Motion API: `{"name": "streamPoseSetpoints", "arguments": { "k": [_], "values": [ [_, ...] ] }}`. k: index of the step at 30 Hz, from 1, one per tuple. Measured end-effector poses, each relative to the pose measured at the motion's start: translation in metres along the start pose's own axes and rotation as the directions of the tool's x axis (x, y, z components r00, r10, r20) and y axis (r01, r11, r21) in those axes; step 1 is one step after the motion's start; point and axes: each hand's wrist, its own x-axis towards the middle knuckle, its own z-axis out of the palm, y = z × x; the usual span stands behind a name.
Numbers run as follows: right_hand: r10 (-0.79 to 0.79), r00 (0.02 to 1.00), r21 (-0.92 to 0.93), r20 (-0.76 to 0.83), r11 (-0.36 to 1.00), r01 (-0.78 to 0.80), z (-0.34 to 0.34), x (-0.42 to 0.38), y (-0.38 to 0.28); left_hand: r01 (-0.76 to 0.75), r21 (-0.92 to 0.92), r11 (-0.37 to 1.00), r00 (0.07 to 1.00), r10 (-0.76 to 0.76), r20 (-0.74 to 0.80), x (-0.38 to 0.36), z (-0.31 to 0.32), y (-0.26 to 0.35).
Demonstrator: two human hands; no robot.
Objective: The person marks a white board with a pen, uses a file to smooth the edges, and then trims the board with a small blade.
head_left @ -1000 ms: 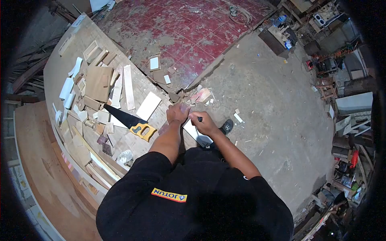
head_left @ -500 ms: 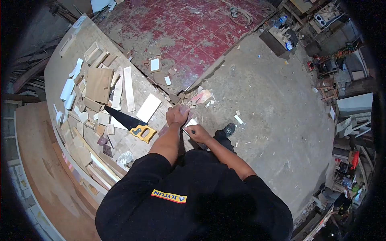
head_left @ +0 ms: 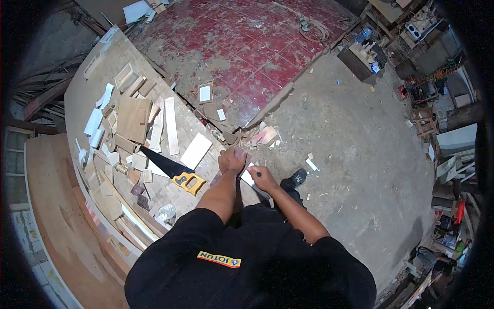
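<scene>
At the near corner of the worktable, my left hand (head_left: 232, 160) presses down with bent fingers on a purplish-brown strip (head_left: 241, 153). Close beside it on the right, my right hand (head_left: 264, 179) is closed round a slim thing with a black end (head_left: 259, 174); the rest of it is hidden in the fist. A narrow white piece (head_left: 247, 178) shows between the two hands. Left of my left hand lies a white rectangular board (head_left: 196, 150). A handsaw (head_left: 188, 182) with a yellow handle rests below that board, its dark blade pointing to the upper left.
Wood offcuts and a brown panel (head_left: 133, 119) are heaped on the worktable (head_left: 98, 69). A clear ribbed object (head_left: 165, 212) sits near its lower edge. Scraps litter the concrete floor (head_left: 360, 149) and the raised red tiles (head_left: 247, 56). A dark box (head_left: 358, 63) stands farther right.
The whole view has shifted slightly. My right hand has moved a little forward relative to the table, and more of the white piece shows. My left hand stays in place; the saw lies still.
</scene>
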Motion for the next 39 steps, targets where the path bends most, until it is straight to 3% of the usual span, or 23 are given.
{"name": "streamPoseSetpoints", "arguments": {
  "k": [1, 4, 7, 9, 11, 13, 15, 17, 18, 20, 23, 25, 27, 28, 32, 34, 39],
  "values": [
    [0.024, 0.999, 0.005, -0.034, 1.000, -0.024, -0.005, -0.004, -0.004, 0.007, -0.002, 1.000, 1.000, -0.007, 0.008, -0.002, 0.001, -0.001],
    [0.090, 0.994, -0.002, 0.069, 0.996, -0.090, -0.019, -0.016, 0.011, 0.012, 0.011, 1.000, 0.998, -0.011, -0.063, -0.002, 0.003, 0.001],
    [0.126, 0.985, -0.019, 0.120, 0.992, -0.125, -0.024, -0.021, 0.018, -0.027, -0.013, 1.000, 0.999, 0.027, -0.029, -0.001, 0.001, -0.001],
    [-0.087, 0.970, -0.360, 0.228, 0.918, 0.167, -0.025, -0.020, 0.019, -0.019, -0.025, 0.999, 1.000, 0.019, -0.007, -0.001, 0.003, -0.003],
    [-0.169, 0.969, -0.444, 0.181, 0.865, 0.234, -0.026, -0.028, 0.019, -0.049, -0.009, 0.999, 0.998, 0.049, -0.040, 0.001, 0.009, -0.006],
    [0.175, 0.953, -0.640, 0.248, 0.768, 0.025, -0.040, -0.029, 0.005, -0.015, 0.023, 1.000, 1.000, 0.015, 0.013, 0.002, 0.010, -0.006],
    [0.238, 0.931, -0.679, 0.278, 0.734, 0.016, -0.047, -0.027, -0.007, -0.020, 0.033, 0.999, 0.999, 0.021, -0.040, 0.001, 0.008, -0.004],
    [0.333, 0.895, -0.808, 0.297, 0.587, 0.049, -0.041, -0.025, -0.013, -0.017, 0.014, 1.000, 0.998, 0.018, -0.053, -0.002, 0.003, -0.002],
    [0.336, 0.894, -0.810, 0.298, 0.585, 0.050, -0.035, -0.024, -0.023, -0.011, 0.028, 1.000, 1.000, 0.011, -0.007, 0.000, 0.002, -0.002],
    [0.436, 0.846, -0.901, 0.308, 0.418, 0.113, -0.026, -0.022, -0.042, -0.004, 0.037, 0.999, 0.999, 0.002, 0.040, 0.001, 0.004, -0.002],
    [0.455, 0.825, -0.909, 0.336, 0.387, 0.157, -0.021, -0.012, 0.008, -0.004, 0.021, 1.000, 1.000, 0.004, 0.001, 0.001, 0.003, -0.003],
    [0.488, 0.811, -0.906, 0.323, 0.408, 0.116, -0.029, -0.001, 0.000, 0.037, 0.030, 0.999, 0.999, -0.038, 0.022, 0.000, 0.004, -0.003],
    [0.551, 0.673, -0.852, 0.493, 0.463, 0.244, -0.048, 0.006, -0.018, 0.021, 0.018, 1.000, 0.999, -0.022, 0.029, 0.000, 0.002, -0.006],
    [0.508, 0.730, -0.840, 0.458, 0.515, 0.168, -0.051, 0.004, -0.009, 0.000, 0.005, 1.000, 0.999, 0.000, 0.037, 0.000, 0.002, -0.005],
    [0.468, 0.775, -0.847, 0.426, 0.508, 0.159, -0.058, -0.010, -0.015, -0.026, -0.015, 1.000, 0.999, 0.027, 0.042, -0.001, -0.006, 0.000],
    [0.431, 0.818, -0.876, 0.381, 0.451, 0.170, -0.051, -0.017, -0.012, 0.050, 0.021, 0.999, 0.996, -0.052, 0.076, 0.002, -0.006, 0.002],
    [0.389, 0.848, -0.871, 0.361, 0.466, 0.157, -0.043, -0.025, -0.007, 0.110, 0.047, 0.993, 0.986, -0.115, 0.124, 0.006, -0.008, 0.009]
  ]
}}
